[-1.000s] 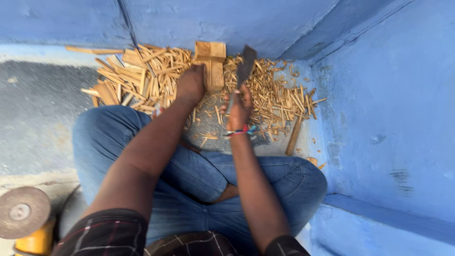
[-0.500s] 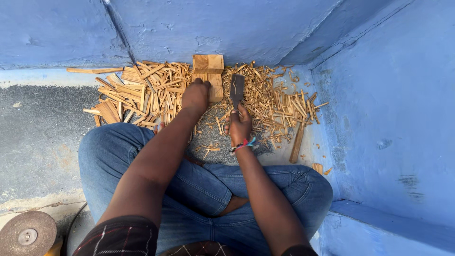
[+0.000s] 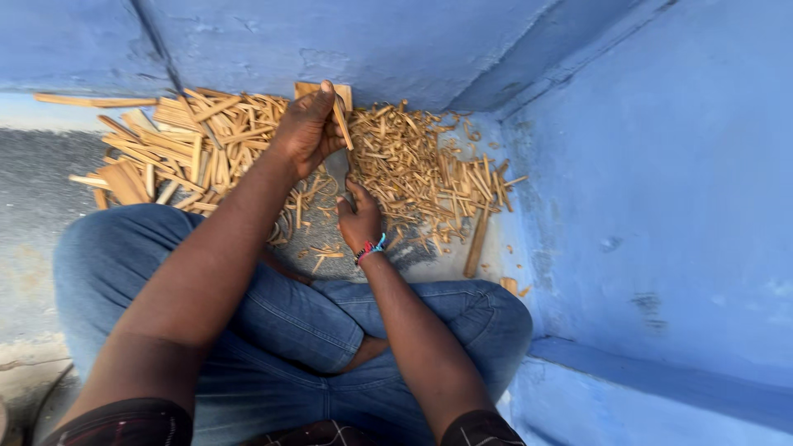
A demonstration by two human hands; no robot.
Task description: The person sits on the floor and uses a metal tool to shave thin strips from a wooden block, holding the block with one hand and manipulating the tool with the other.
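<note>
In the corner where the blue wall [image 3: 677, 206] meets the floor [image 3: 33, 206], a person sits cross-legged in blue jeans [image 3: 281, 330], both arms stretched forward. Along the far edge of the floor, against the wall, spreads a broad heap of split wood sticks [image 3: 421, 165], with wider flat strips [image 3: 157, 149] piled towards the left. A wooden block [image 3: 307, 86] stands at the back of the heap, mostly hidden behind the left hand [image 3: 307, 132]. That hand is curled shut around a thin stick [image 3: 342, 124], held nearly upright over the block. Just below it, the right hand [image 3: 360, 221], with a coloured bracelet [image 3: 371, 249] at the wrist, is closed around a blade [image 3: 340, 165], whose dark flat rises to the foot of the stick. A longer stick [image 3: 477, 241] lies apart at the right edge of the heap.
</note>
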